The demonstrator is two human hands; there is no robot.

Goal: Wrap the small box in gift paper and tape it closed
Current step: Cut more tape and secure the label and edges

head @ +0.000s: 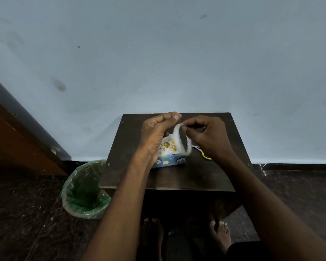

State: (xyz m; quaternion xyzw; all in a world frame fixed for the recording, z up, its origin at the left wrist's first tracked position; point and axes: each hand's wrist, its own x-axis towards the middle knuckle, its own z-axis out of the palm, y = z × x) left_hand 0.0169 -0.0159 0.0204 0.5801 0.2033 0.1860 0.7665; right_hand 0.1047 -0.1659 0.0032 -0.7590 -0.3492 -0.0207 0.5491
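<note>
My right hand [207,136] has its grip closed on the tape roll [183,141], thumb and fingers pinching its upper rim; the roll stands on edge, blurred, just left of that grip. My left hand [156,132] is raised beside it, fingers curled with the thumb laid against the forefinger; I cannot tell whether anything thin is caught in that grip.

Counted: one tape roll, one box [169,157], one pair of scissors [203,153], one bin [83,189].

The box lies on the worktop [177,176] directly beneath both grips and a little nearer me, between my wrists. The paper [167,146] on it is white with gold balloons on top and blue with small white figures on the side facing me. My left palm hides the box's left end.

The scissors, with a yellow handle, lie under my right hand, just right of the box; my hand covers most of them.

The worktop is a small dark wooden square pushed against a pale blue wall [158,53]. Left of my left forearm, on the dark speckled floor [26,213], stands the bin lined with a green bag. Further left is a brown wooden panel [17,140]. My two bare feet [220,234] show under the worktop's near edge.
</note>
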